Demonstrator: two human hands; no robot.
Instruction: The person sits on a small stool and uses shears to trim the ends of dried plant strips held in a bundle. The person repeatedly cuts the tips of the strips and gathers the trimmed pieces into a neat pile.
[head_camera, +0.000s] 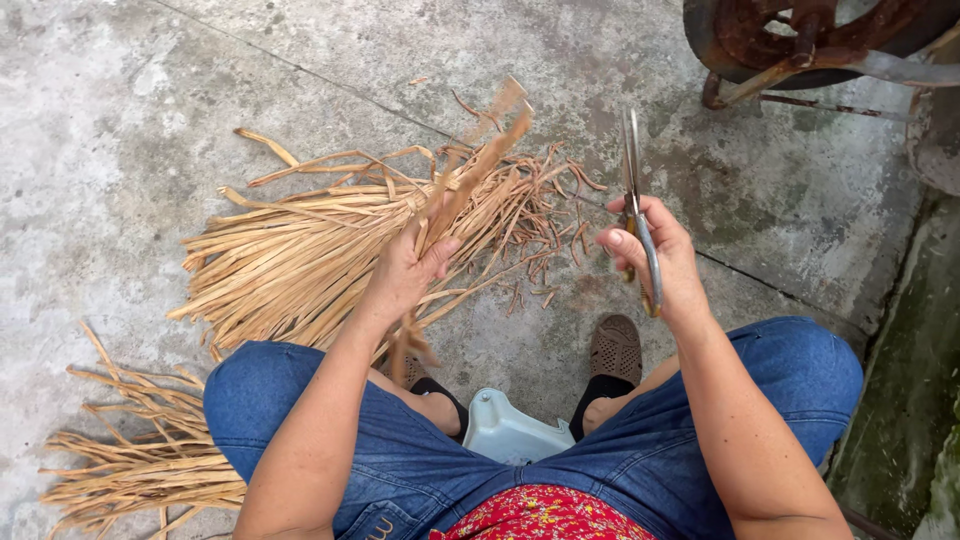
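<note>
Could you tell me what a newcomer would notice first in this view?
Probably the big fan of dried straw-coloured strips spread on the concrete floor ahead of the knees. Above it, the left hand lifts a few strips while the right hand holds scissors upright, blades closed.

Grey concrete floor (120, 120), stained and cracked. A big fan of dried straw strips (300, 255) lies on it, a smaller heap (130, 450) nearby, short trimmings (540, 270) scattered beside.

From my seat, the rusty wheel (810, 40) is cut off by the top edge. The strip (480, 160) in the left hand (405, 270) blurs at its tip. The second strip heap (130, 450) runs off the bottom edge.
</note>
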